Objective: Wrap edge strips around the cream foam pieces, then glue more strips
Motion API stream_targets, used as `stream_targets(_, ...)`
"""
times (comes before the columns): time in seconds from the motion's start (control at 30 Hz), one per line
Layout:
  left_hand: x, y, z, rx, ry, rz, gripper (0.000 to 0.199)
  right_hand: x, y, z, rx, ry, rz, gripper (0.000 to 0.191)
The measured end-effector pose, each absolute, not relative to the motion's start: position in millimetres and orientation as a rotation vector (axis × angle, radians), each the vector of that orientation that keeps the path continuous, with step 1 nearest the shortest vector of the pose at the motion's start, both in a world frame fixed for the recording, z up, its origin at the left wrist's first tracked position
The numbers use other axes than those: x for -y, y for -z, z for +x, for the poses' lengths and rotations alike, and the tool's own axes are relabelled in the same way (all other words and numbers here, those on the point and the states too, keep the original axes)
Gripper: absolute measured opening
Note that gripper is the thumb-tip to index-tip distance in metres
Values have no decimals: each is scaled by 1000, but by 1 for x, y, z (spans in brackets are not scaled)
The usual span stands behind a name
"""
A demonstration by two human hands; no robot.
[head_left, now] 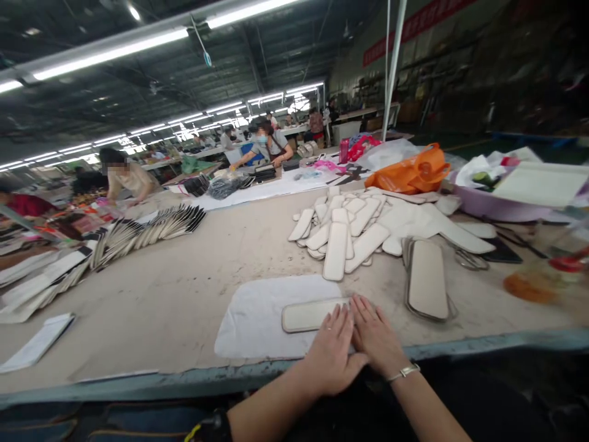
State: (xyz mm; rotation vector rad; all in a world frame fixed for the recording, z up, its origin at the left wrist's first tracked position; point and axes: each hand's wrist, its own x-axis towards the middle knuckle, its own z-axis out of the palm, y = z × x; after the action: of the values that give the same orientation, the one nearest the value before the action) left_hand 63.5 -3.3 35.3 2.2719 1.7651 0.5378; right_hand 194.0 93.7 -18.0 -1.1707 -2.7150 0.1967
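Observation:
A cream oblong panel with rounded corners and a darker edge (304,317) lies on a white cloth (253,307) near the table's front edge. My left hand (335,347) rests on its right part, fingers stretched out flat and a ring on one finger. Close against it, my right hand (373,334) lies flat too, fingers extended over the panel's right end, which the hands hide. Right of my hands stands a neat stack of similar cream panels (427,279). Beyond them spreads a loose heap of such panels (338,242).
Fanned rows of cream pieces (142,236) lie to the left, and a folded white strip (39,341) nearer. An orange bag (409,172), a lilac basin (488,202), scissors (472,260) and a jar of amber liquid (534,285) are at right. Co-workers (267,144) sit across the table.

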Motion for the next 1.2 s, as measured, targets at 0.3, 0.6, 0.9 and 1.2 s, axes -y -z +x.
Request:
stream_targets(0.3, 16, -17, 0, -1977, -124, 2155, 72, -92, 11, 192, 2682, -278, -1204, 59)
stream_targets(0.6, 55, -13, -46, -2131, 10, 2033, 71, -91, 13, 195, 2626, -265, -1223, 66)
stream_targets(0.9, 19, -37, -52, -2249, -214, 1867, 45, -100, 15, 199, 2270, -435, -1353, 60)
stream_targets(1.2, 11, -42, -69, -2050, -438, 1654, 28, -97, -25, 221, 1695, -1156, -1182, 28)
